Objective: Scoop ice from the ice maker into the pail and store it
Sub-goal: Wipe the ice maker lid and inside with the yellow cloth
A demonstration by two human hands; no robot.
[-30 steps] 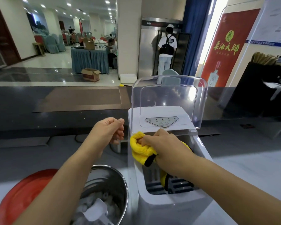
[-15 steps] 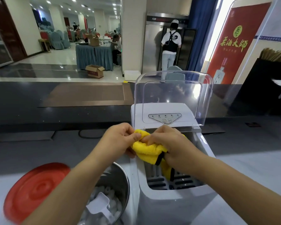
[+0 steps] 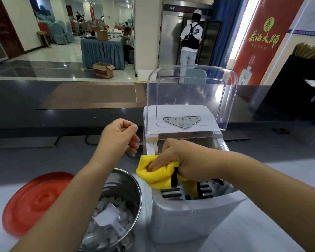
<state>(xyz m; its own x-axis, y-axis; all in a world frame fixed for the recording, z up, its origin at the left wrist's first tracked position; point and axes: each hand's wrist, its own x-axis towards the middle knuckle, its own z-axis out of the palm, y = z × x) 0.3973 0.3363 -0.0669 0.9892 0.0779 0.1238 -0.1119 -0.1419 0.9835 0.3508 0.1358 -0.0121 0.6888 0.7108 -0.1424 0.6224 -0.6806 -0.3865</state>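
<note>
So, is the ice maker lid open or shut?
Open. The clear lid stands tipped back over the control panel, and the right hand grips a yellow cloth over the exposed basket.

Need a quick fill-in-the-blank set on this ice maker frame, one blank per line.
The right hand grips a ____ cloth over the ice maker.
The steel pail with ice and the scoop stands to the ice maker's ____.
The ice maker's clear lid is ____, not closed.
The left hand holds ____.
Missing: yellow; left; open; nothing.
</note>
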